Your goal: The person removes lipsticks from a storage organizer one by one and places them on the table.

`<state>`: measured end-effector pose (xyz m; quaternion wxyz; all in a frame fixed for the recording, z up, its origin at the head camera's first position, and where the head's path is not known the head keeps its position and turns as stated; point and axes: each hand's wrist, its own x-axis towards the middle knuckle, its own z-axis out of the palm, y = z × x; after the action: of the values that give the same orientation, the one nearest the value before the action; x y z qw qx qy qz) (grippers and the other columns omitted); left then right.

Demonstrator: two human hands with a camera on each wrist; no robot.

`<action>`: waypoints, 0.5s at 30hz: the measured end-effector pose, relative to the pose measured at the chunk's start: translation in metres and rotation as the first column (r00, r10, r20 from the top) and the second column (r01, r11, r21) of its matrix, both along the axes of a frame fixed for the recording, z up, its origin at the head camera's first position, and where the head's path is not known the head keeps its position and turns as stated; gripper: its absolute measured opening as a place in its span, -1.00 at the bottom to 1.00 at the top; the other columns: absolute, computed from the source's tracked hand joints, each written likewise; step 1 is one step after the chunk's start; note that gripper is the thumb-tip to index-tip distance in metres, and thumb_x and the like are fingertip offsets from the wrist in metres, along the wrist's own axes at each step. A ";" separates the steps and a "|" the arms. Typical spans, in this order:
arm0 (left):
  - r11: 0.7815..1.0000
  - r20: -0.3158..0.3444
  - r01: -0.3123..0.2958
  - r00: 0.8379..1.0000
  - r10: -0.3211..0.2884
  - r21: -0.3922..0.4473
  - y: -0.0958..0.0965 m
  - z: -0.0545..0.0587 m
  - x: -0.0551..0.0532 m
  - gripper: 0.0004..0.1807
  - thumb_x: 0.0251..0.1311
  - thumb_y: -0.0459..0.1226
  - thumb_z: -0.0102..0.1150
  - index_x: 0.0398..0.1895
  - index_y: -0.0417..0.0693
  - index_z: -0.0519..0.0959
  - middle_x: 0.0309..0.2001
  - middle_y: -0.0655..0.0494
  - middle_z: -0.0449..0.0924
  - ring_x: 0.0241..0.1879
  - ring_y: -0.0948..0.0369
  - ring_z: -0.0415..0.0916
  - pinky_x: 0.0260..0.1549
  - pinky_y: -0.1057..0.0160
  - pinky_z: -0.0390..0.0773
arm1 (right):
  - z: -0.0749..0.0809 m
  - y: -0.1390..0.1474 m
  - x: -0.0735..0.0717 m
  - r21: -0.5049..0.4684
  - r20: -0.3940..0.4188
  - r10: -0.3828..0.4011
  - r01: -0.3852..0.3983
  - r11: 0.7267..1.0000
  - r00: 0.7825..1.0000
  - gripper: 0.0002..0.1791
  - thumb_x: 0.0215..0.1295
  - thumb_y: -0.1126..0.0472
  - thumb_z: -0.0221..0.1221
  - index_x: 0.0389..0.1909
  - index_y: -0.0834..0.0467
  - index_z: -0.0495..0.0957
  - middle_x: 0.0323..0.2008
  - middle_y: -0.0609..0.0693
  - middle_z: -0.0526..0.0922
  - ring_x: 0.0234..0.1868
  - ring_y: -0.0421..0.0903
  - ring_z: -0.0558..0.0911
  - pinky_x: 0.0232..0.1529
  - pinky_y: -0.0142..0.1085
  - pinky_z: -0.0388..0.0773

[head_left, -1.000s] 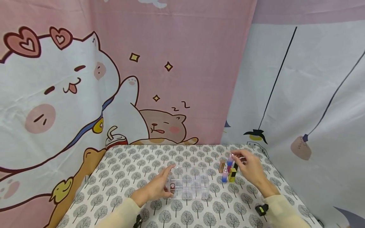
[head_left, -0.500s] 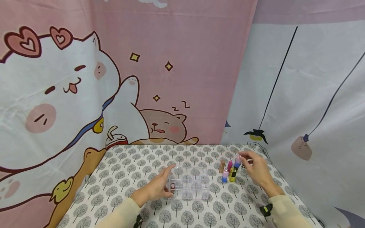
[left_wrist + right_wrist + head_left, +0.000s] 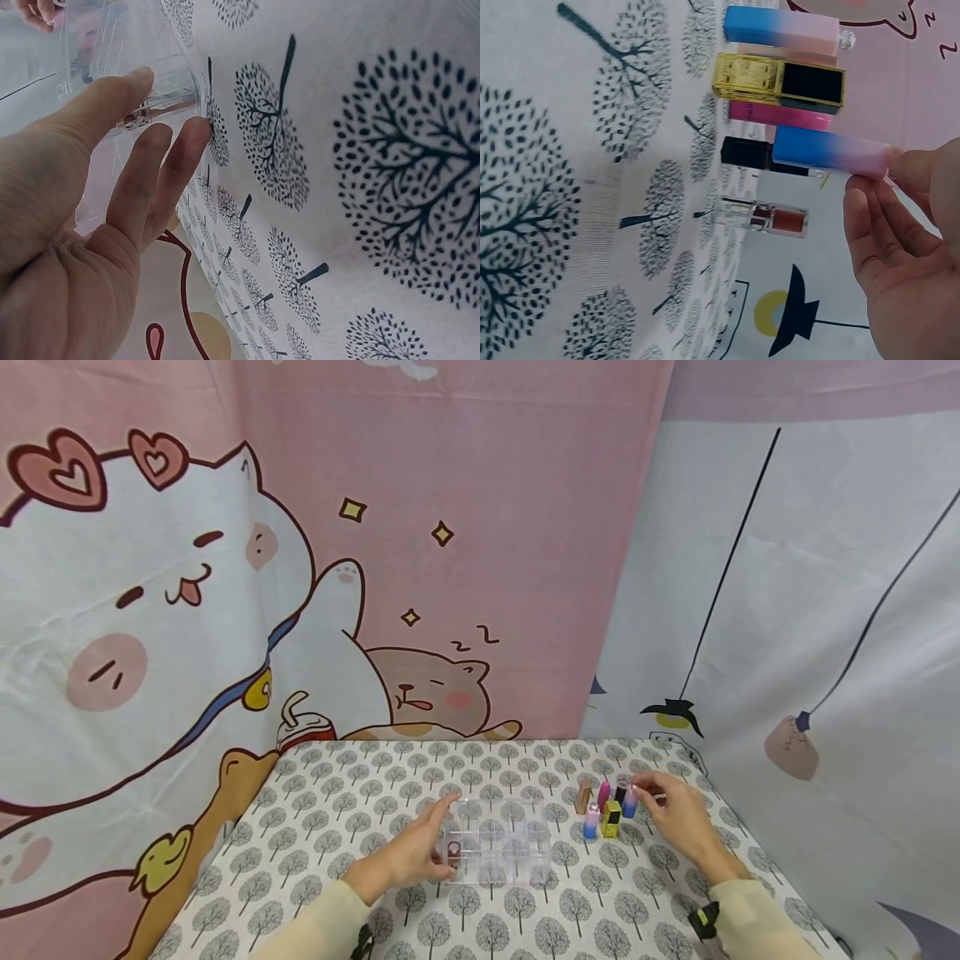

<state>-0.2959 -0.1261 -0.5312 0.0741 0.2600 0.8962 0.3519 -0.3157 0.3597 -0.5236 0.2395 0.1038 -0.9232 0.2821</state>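
Observation:
My right hand (image 3: 678,814) pinches the top of a blue-to-pink lipstick tube (image 3: 817,146) between thumb and fingers. That tube is upright at the right of a cosmetics group; its base appears slightly above the cloth. Nearby stand a matching blue-pink tube (image 3: 592,821), a yellow-and-black lipstick (image 3: 611,820), a magenta tube (image 3: 603,797), a copper tube (image 3: 583,797) and a black tube (image 3: 621,790). My left hand (image 3: 408,856) grips the left end of a clear compartment organizer (image 3: 498,843), thumb at the near side, fingers at the far side. One small brown item (image 3: 454,850) sits in a left compartment.
In the right wrist view a clear tube with dark red contents (image 3: 787,221) stands beyond the held one. A tree-print cloth (image 3: 360,835) covers the table. Cartoon curtains (image 3: 510,568) hang behind it and along the sides.
My right hand has carried the blue-pink lipstick tube rightward past the black tube and then lowered it. My left hand and the organizer have stayed in place.

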 end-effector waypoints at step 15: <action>1.000 -0.011 0.003 1.000 -0.003 -0.004 -0.001 0.000 0.000 0.49 -0.03 -0.32 0.67 0.75 0.51 -0.25 0.64 -0.29 0.13 -0.40 0.39 0.60 -0.33 0.45 0.70 | -0.020 0.009 -0.003 0.008 0.067 0.019 -0.020 1.000 0.998 -0.70 0.45 0.34 0.31 0.15 0.17 0.70 -0.10 0.05 0.83 -0.13 0.03 0.80 -0.08 -0.09 0.83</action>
<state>-0.2957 -0.1269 -0.5309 0.0701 0.2632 0.8968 0.3485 -0.3182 0.3688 -0.5431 0.2051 0.1043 -0.9309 0.2838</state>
